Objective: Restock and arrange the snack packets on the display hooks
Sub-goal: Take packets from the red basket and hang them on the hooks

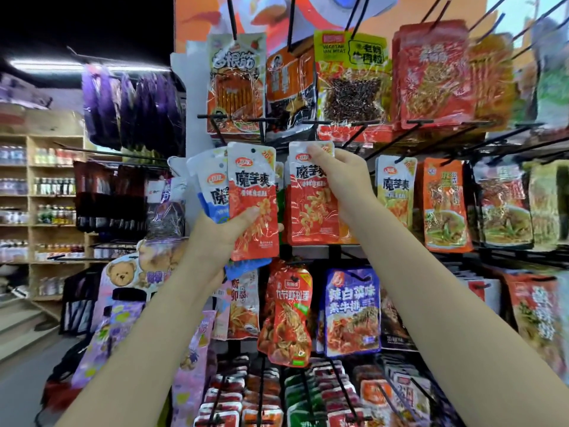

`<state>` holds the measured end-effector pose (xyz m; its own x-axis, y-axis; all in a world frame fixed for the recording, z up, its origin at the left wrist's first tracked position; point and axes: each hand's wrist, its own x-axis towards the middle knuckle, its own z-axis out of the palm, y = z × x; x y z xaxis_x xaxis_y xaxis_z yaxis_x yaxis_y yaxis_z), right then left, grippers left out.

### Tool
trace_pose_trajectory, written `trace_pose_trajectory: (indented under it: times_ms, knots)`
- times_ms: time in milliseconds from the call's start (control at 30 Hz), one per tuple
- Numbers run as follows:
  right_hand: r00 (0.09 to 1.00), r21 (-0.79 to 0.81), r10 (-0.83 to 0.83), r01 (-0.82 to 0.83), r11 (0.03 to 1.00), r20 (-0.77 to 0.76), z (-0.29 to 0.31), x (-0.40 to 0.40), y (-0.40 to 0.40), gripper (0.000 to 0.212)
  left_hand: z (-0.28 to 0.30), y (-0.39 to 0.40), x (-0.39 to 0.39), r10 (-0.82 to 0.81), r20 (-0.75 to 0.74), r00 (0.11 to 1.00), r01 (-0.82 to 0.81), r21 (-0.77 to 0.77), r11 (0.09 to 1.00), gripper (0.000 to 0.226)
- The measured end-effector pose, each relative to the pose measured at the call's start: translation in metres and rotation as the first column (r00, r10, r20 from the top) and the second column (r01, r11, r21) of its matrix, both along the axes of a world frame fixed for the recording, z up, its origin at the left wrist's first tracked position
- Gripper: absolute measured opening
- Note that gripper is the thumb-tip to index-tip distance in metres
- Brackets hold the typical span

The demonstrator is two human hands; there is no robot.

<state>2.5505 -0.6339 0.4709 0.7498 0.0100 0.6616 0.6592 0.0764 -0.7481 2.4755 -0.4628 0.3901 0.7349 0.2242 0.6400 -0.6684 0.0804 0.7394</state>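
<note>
Both hands are raised before a hook display rack in a shop aisle.

Left hand: a small fanned stack of snack packets is gripped from below, thumb laid across the front. The front one is a red-and-white packet; a blue-and-white packet is seen behind it, offset to the left. The stack is held upright, just left of the middle row of hooks.

Right hand: the top right corner of a second red-and-white packet is pinched between thumb and fingers. This packet is held upright against the middle row, its punched top near a black hook. Whether it is already threaded on the hook cannot be told.

A yellow packet of the same brand hangs just to the right, beside an orange packet. Above, a lime-and-yellow packet hangs in the top row. Below, a blue packet and a red shrimp-printed packet are hung side by side. Drink shelves are seen far left.
</note>
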Motion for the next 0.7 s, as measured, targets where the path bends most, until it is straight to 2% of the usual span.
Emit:
trace_pose_trajectory:
  times_ms: [200, 333, 433, 533, 600, 700]
  knots:
    - [0.999, 0.041, 0.039, -0.039, 0.998, -0.012, 0.006, -0.002, 0.002, 0.019, 0.000, -0.004, 0.000, 0.044, 0.008, 0.999, -0.044, 0.031, 0.999, 0.025]
    - [1.000, 0.065, -0.006, 0.006, 0.998, -0.002, 0.006, -0.006, 0.002, 0.039, 0.000, -0.005, -0.003, 0.056, 0.000, 0.998, -0.056, 0.042, 0.998, 0.023]
    - [0.999, 0.013, -0.035, 0.034, 0.999, 0.031, 0.005, -0.007, 0.003, 0.028, 0.001, -0.006, -0.005, 0.045, -0.022, 0.999, -0.045, 0.039, 0.998, 0.020]
    - [0.995, -0.048, -0.092, 0.093, 0.994, 0.035, -0.001, 0.002, 0.002, 0.038, 0.001, -0.007, -0.006, 0.025, -0.010, 1.000, -0.024, 0.026, 0.999, 0.037]
    - [0.975, -0.072, -0.185, 0.194, 0.978, 0.125, -0.011, 0.004, -0.002, 0.028, 0.002, -0.010, -0.008, 0.032, 0.008, 0.999, -0.033, 0.012, 0.999, 0.045]
    - [0.901, 0.072, -0.330, 0.323, 0.944, 0.282, -0.031, -0.005, -0.009, 0.013, 0.001, -0.012, -0.007, 0.038, 0.004, 0.999, -0.038, 0.013, 0.999, 0.044]
